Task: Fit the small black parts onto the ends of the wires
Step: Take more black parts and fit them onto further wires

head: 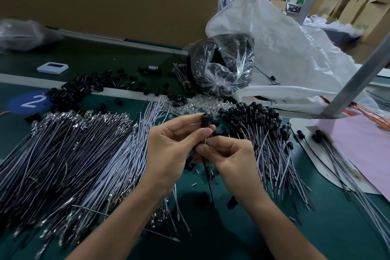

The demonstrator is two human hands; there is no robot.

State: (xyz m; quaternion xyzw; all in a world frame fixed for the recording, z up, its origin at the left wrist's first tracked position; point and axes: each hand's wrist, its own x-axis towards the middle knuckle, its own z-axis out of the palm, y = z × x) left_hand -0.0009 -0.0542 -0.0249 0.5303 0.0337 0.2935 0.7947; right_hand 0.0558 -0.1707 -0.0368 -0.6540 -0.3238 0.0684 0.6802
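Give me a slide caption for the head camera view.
Left hand pinches a black part, right hand holds its wire, amid wire piles.

The left hand point(173, 145) is pinching a black part point(205, 120) between thumb and fingers above the middle of the bench point(211, 238). The right hand point(232, 156), just beside it, is gripping a wire point(209, 181) that is hanging down below the part toward the near edge. Bare wires point(73, 154) are lying heaped along the left side, and fitted wires point(266, 133) are lying toward the right. Loose parts point(84, 88) are sitting near the far edge, beside a clear bag point(223, 67).
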